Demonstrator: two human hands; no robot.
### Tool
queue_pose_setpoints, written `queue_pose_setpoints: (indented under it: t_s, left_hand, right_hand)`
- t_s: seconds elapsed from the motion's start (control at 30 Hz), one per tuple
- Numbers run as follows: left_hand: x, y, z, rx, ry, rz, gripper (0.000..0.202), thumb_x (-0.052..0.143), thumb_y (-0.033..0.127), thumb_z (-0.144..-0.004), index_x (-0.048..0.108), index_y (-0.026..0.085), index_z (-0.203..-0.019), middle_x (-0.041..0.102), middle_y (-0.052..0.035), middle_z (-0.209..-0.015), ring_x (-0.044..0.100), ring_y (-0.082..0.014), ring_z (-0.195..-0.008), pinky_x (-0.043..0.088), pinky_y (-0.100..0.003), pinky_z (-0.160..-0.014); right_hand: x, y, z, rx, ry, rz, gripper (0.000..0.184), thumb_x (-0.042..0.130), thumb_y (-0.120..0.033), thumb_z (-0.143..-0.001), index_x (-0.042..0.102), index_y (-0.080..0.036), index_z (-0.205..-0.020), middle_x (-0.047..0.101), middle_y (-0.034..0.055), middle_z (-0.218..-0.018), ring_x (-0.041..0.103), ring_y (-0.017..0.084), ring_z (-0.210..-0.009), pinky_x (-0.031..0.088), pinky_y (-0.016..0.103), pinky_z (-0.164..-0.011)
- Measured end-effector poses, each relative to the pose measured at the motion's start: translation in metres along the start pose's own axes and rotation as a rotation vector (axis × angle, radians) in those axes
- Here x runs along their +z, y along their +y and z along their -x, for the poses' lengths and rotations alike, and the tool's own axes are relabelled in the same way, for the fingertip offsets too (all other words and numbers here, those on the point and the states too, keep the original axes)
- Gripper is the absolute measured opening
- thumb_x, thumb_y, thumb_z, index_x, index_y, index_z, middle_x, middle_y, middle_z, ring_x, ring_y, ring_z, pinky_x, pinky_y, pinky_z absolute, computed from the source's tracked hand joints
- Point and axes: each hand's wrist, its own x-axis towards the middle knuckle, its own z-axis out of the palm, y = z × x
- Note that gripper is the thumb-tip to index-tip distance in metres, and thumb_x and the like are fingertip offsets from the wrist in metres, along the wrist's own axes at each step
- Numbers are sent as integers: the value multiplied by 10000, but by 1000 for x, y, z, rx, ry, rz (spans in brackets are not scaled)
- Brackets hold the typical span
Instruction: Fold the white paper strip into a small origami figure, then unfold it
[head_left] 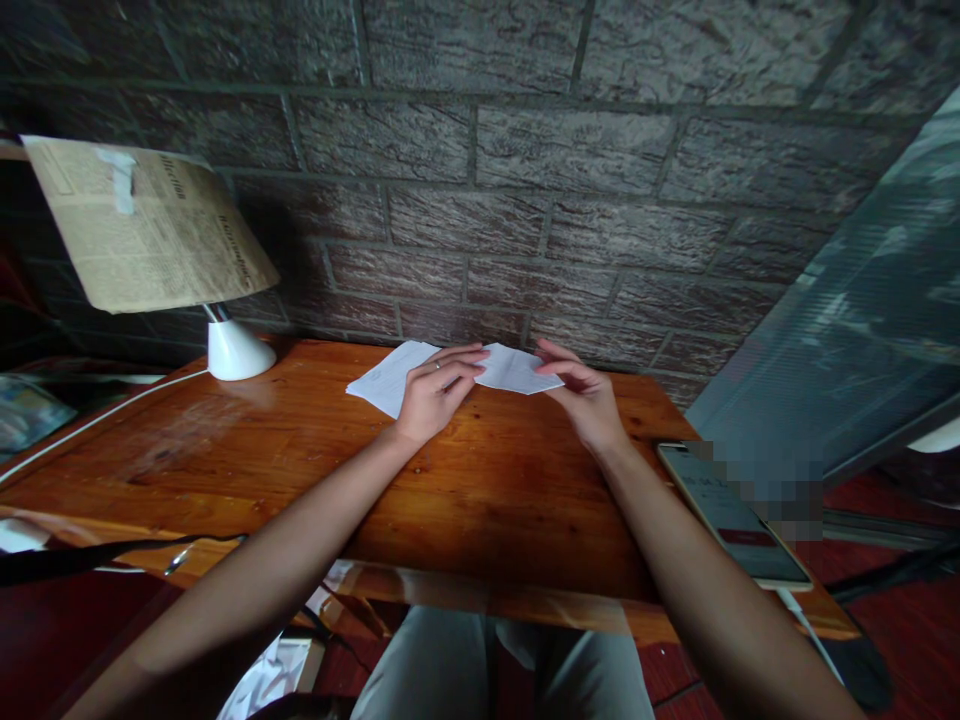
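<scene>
A white sheet of paper (pixel 390 378), partly folded, lies near the far edge of the wooden table (pixel 225 450). My left hand (pixel 437 392) rests on its middle with the fingers stretched flat across it, a ring on one finger. My right hand (pixel 583 395) pinches the paper's right flap between thumb and fingers and holds that edge slightly off the table. Both forearms reach in from the near side.
A white-based lamp (pixel 234 348) with a newspaper shade (pixel 150 225) stands at the back left, its white cord (pixel 97 420) trailing left. A phone (pixel 731 515) lies at the table's right edge. A brick wall (pixel 525 180) rises directly behind.
</scene>
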Motion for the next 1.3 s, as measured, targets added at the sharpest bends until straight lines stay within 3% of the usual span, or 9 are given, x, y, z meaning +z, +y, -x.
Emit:
queue_pose_setpoints:
  t_s: [0.1,0.23,0.4,0.57,0.8,0.93,1.17,1.3]
  left_hand:
    - [9,-2,4,-235,-22,100,204,737,379,-805,730,192,-887,782,-68,-897,729,-212,-846,566,-361,-823]
    - [24,-6,8,-568,-123,349,380,801,453,-706,697,157,-920,733,-9,-690,594,-113,-503,503,-247,-508]
    - [32,-5,9,-777,-70,486,460,866,458,-597,675,152,-882,718,-2,-676,589,-100,-526,514,-235,-519]
    - [31,-2,8,-817,-49,542,465,878,457,-569,667,138,-834,718,-12,-687,626,-104,-588,533,-227,-568]
    - [29,-2,8,-826,-29,563,479,884,469,-526,653,144,-791,699,-6,-692,650,-134,-637,553,-255,-572]
    - [29,-3,7,-816,-15,540,456,893,433,-526,650,145,-781,686,0,-656,653,-143,-630,570,-274,-588]
    - [30,3,7,-835,-61,677,378,869,384,-582,720,144,-833,709,-23,-772,681,-161,-749,599,-328,-731]
    - [30,4,9,-814,-101,698,320,830,351,-646,750,142,-875,713,-37,-807,670,-146,-740,584,-292,-720]
  right_hand:
    - [3,-2,0,-2,76,2,192,813,-395,-720,756,-254,-836,726,30,-1164,660,214,-1077,477,390,-1003]
    - [9,0,0,37,139,-15,221,794,-396,-740,716,-236,-871,748,0,-867,671,165,-775,536,335,-800]
    - [14,8,5,-16,83,86,216,761,-359,-763,631,-227,-875,712,15,-899,662,174,-830,533,326,-810]
    - [19,10,13,-137,-29,297,86,652,-248,-825,581,-225,-867,690,65,-1095,648,212,-1057,500,366,-937]
    - [26,7,17,-210,-111,431,113,631,-202,-835,607,-234,-941,678,71,-1094,653,219,-1018,521,353,-867]
    - [27,5,18,-234,-160,441,121,654,-216,-830,605,-237,-939,656,77,-1163,647,225,-1045,519,373,-903]
    - [29,1,20,-313,-42,570,113,613,-177,-838,602,-235,-935,623,106,-1195,608,254,-1142,492,419,-968]
    - [29,-2,20,-359,-115,590,166,691,-254,-830,615,-237,-976,603,111,-1231,594,256,-1175,469,418,-1009]
